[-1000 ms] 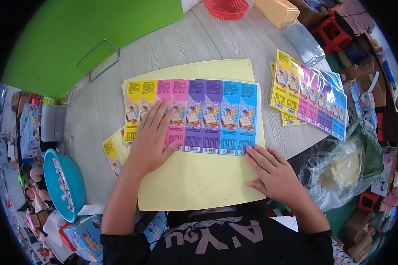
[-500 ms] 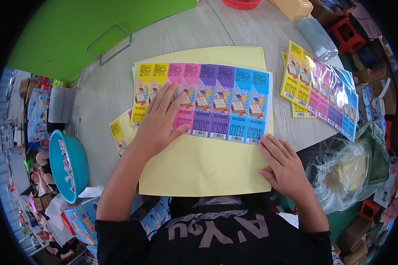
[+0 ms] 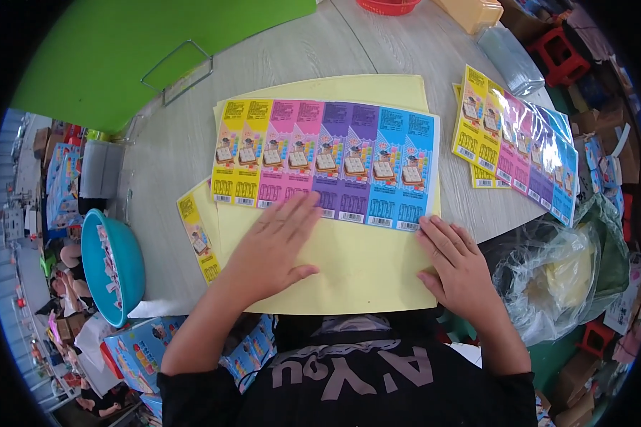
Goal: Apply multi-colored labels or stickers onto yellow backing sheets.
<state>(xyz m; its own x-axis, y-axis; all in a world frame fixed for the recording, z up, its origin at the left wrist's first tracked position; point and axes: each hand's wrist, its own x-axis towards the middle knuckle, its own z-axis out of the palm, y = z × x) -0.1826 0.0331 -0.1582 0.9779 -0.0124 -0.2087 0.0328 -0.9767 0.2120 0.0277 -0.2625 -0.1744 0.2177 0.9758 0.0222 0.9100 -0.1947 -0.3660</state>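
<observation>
A sheet of printed labels (image 3: 326, 160) in yellow, pink, purple and blue columns lies on a large pale yellow paper sheet (image 3: 363, 274). Spread flat, my left hand (image 3: 271, 249) rests on the yellow paper, its fingertips over the label sheet's lower edge below the pink and purple columns. My right hand (image 3: 452, 263) lies at the yellow paper's right edge, fingers extended, with its fingertips by the label sheet's lower right corner. Part of another label sheet (image 3: 198, 235) pokes out from under the yellow paper on the left.
More label sheets (image 3: 516, 146) are stacked at the right on the grey table (image 3: 285, 53). A teal basin (image 3: 132, 267) with small packets stands at the left edge. A green board (image 3: 135, 53) with a wire stand covers the far left. Clear plastic bags (image 3: 548, 285) hang at the right.
My left hand has slid down and slightly right, off the middle of the label sheet, uncovering its yellow and pink columns. My right hand has stayed in place.
</observation>
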